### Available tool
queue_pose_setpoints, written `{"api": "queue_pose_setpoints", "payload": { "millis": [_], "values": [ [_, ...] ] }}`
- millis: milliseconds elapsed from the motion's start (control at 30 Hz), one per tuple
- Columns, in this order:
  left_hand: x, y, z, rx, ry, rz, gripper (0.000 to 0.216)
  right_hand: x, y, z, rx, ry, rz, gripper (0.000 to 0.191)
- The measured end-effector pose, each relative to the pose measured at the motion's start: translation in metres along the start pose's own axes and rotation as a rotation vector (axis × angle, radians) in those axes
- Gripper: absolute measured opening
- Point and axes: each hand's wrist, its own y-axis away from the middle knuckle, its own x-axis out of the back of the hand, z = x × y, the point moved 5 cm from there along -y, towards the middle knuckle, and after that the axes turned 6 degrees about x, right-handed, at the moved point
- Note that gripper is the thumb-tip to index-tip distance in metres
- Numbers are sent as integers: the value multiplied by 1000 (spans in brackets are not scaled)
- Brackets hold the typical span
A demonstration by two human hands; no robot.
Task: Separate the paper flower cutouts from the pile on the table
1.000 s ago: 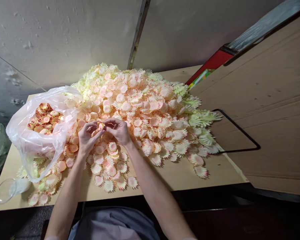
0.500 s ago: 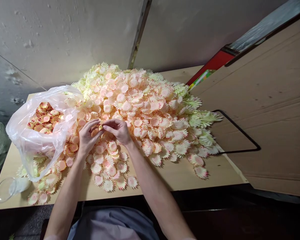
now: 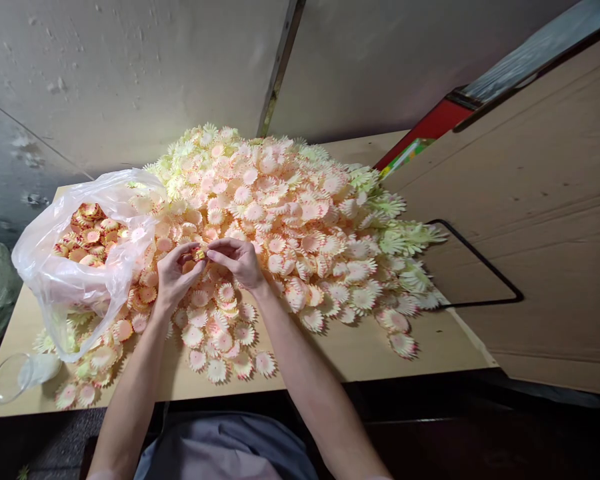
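My left hand (image 3: pixel 177 272) is closed in a pinch on a small yellow artificial flower piece (image 3: pixel 199 254) with red edges. Opposite it, the fingertips of my right hand (image 3: pixel 239 264) pinch together at the piece's right edge. The fingers partly cover the piece, so its full shape is hidden. Both hands are just above the front of a large pile of artificial flower petals (image 3: pixel 280 213), pale pink and cream in the middle, greenish at the sides. Left of my hands, a translucent plastic bag (image 3: pixel 40 267) stands open, holding darker red-and-yellow flower pieces (image 3: pixel 93 237).
A clear cup (image 3: pixel 13 380) lies on its side near the left front corner of the wooden table (image 3: pixel 440 353). Large cardboard (image 3: pixel 545 233) with a black wire frame (image 3: pixel 480 259) borders the right side. A grey wall (image 3: pixel 180 73) rises behind the pile.
More of the small flower piece shows between my fingertips, and it has turned slightly. Both hands stay in nearly the same place.
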Motion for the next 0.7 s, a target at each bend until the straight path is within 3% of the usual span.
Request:
{"api": "queue_pose_setpoints", "payload": {
  "millis": [333,700],
  "values": [
    [0,0,2,32,0,48,41,2,-1,6,-16,-12,22,28],
    [1,-1,-2,29,0,22,43,4,0,6,-2,-26,28,19]
  ]
}}
